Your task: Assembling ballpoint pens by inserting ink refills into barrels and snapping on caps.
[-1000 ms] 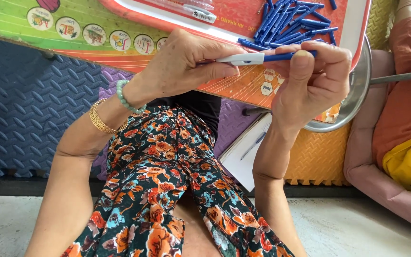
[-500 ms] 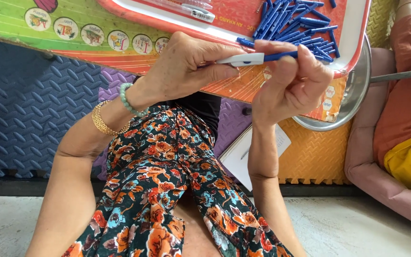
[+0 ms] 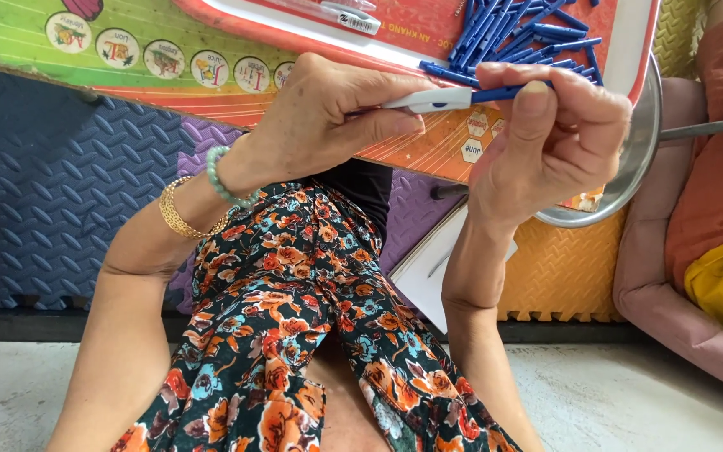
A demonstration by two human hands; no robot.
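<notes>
Both hands hold one pen [image 3: 441,99] with a white barrel and a blue end, level above my lap. My left hand [image 3: 328,121] pinches the white barrel. My right hand [image 3: 546,138] grips the blue end between thumb and fingers. Just behind them a red tray [image 3: 629,50] holds a heap of several blue pen parts [image 3: 520,33] and a finished white pen [image 3: 340,15]. The tray rests on a colourful board [image 3: 127,50]. A bead bracelet and a gold bangle sit on my left wrist.
My knee in floral trousers [image 3: 294,301] rises below the hands. A round metal tray [image 3: 629,167] sticks out under the board at right. Foam mats, blue [image 3: 43,184] and yellow [image 3: 562,268], cover the floor. Another person in orange and yellow clothes [image 3: 721,218] sits at far right.
My right hand has shifted its hold on the blue end, fingers now extended over it. The pen stays level in the same place; the left hand has barely moved.
</notes>
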